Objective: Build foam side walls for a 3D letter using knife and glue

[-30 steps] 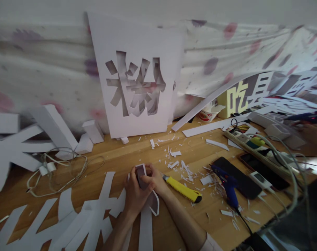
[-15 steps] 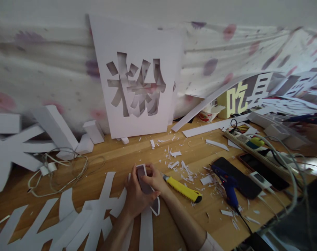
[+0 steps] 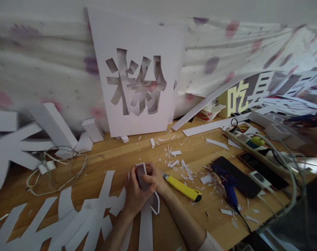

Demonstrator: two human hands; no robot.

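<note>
Both hands grip one small foam board piece [image 3: 141,170], a narrow hollow form with thin white side walls and a grey inside. On its left side my left hand [image 3: 134,197] is closed, the thumb reaching across toward the right. My right hand [image 3: 155,179] wraps the right wall, its thumb pressing near the top opening. The lower end of the piece curves to a point below my hands. Under it a long white strip [image 3: 146,226] runs toward me. A yellow utility knife [image 3: 183,188] lies just right of my right hand.
Cut white shapes [image 3: 82,219] cover the left front, with a tangled white cable [image 3: 77,174] behind. A board with cut-out characters [image 3: 137,125] leans at the back. Rightward lie scraps, a blue glue gun [image 3: 228,186], phones and a power strip [image 3: 268,157]. Another person's hand [image 3: 314,134] holds a glue gun.
My left thumb has shifted up slightly along the foam board piece. Both hands still hold it in nearly the same place, and the view has tilted a little.
</note>
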